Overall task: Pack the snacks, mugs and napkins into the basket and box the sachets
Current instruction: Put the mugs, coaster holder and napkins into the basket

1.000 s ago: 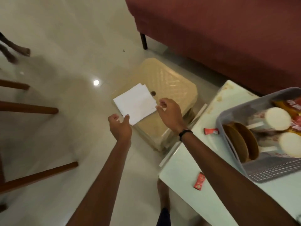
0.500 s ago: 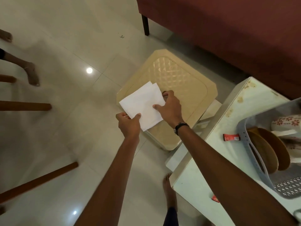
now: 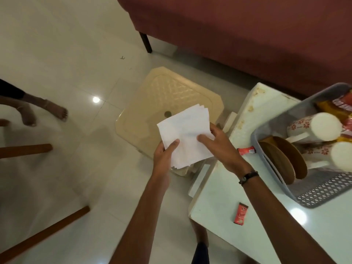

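Note:
A stack of white napkins (image 3: 187,134) is held in the air above the beige plastic stool (image 3: 167,92). My left hand (image 3: 164,155) pinches its lower left corner and my right hand (image 3: 219,147) grips its right edge. A grey basket (image 3: 270,168) at the right on the white table (image 3: 238,197) holds two flowered mugs (image 3: 314,128), brown round plates (image 3: 285,162) and red snack packs (image 3: 342,107). One red sachet (image 3: 241,213) lies on the table near its front corner. Another red sachet (image 3: 246,150) lies against the basket's left wall.
A dark red sofa (image 3: 247,35) fills the back. Wooden chair legs (image 3: 26,151) reach in from the left. Another person's bare feet (image 3: 43,113) stand on the tiled floor at the left. My own foot (image 3: 200,235) is beside the table corner.
Both hands have lifted the napkins off the stool and brought them nearer and to the right, toward the table. The view has swung so more of the basket shows.

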Demonstrator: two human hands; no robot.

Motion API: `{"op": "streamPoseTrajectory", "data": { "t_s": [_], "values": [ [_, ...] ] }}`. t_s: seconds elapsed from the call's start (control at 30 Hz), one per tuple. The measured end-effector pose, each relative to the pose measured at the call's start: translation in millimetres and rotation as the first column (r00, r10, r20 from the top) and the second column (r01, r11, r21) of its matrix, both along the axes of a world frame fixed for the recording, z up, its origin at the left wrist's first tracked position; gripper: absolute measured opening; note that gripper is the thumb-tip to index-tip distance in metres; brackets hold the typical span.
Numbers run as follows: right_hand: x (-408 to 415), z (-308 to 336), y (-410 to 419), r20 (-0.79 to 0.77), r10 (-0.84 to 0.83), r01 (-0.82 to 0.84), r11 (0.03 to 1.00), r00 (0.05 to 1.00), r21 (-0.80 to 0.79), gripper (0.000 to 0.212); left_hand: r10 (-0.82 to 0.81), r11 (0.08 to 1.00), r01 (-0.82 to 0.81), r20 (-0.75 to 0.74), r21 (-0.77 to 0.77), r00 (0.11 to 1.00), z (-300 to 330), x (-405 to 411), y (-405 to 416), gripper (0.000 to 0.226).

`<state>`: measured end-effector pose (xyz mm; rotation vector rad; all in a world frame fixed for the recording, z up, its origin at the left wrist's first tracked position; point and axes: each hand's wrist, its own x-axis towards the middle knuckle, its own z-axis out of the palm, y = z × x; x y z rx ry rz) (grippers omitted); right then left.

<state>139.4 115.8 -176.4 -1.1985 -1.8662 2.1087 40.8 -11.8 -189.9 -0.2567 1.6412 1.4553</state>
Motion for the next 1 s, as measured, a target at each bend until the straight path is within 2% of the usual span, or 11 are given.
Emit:
{"op": "streamPoseTrajectory", "data": {
  "t_s": [0.07, 0.2, 0.27, 0.33, 0.4, 0.47, 0.57, 0.67, 0.77, 0.83, 1.0],
  "values": [
    [24, 15, 14, -0.012, -0.026, 0.025, 0.997, 1.000, -0.070, 0.018, -0.081, 0.986, 0.070, 0.072, 0.152, 0.994, 7, 20, 10, 0.036],
    [85, 39, 44, -0.042, -0.041, 0.031, 0.976, 0.998, -0.218, 0.023, -0.218, 0.889, 0.087, 0.249, 0.450, 0.944, 19, 68, 31, 0.044],
    [119, 49, 58, -0.042, -0.045, 0.031, 0.961, 0.998, -0.275, 0.023, -0.245, 0.850, 0.054, 0.301, 0.525, 0.922, 25, 97, 43, 0.059],
    [152, 56, 70, -0.020, -0.038, 0.032, 0.968, 0.999, -0.249, 0.024, -0.240, 0.855, 0.051, 0.305, 0.517, 0.922, 31, 126, 56, 0.071],
    [185, 66, 80, 0.012, -0.041, 0.043, 0.978, 0.999, -0.204, 0.023, -0.253, 0.873, 0.105, 0.258, 0.477, 0.932, 38, 156, 68, 0.071],
    [217, 72, 88, 0.026, -0.048, 0.051, 0.988, 0.999, -0.147, 0.017, -0.270, 0.899, 0.196, 0.145, 0.391, 0.952, 43, 185, 80, 0.059],
    [257, 67, 95, 0.081, -0.093, 0.094, 0.996, 0.992, -0.003, 0.019, -0.246, 0.962, 0.238, 0.046, 0.136, 0.968, 43, 226, 97, 0.047],
    [296, 48, 96, 0.182, -0.155, 0.126, 0.979, 0.971, 0.162, 0.028, -0.254, 0.963, 0.254, 0.014, -0.089, 0.967, 35, 268, 105, 0.031],
    [329, 28, 92, 0.298, -0.037, -0.034, 0.973, 0.954, 0.228, 0.039, -0.179, 0.962, 0.176, 0.007, -0.208, 0.984, 26, 305, 104, 0.038],
    [340, 19, 89, 0.330, -0.041, -0.065, 0.950, 0.943, 0.304, 0.042, -0.190, 0.946, 0.166, -0.062, -0.280, 0.980, 24, 323, 105, 0.043],
    [316, 22, 95, 0.268, -0.088, -0.077, 0.831, 0.959, 0.551, 0.022, -0.317, 0.910, 0.201, -0.299, -0.362, 0.900, 38, 332, 124, 0.048]
  ]
}}
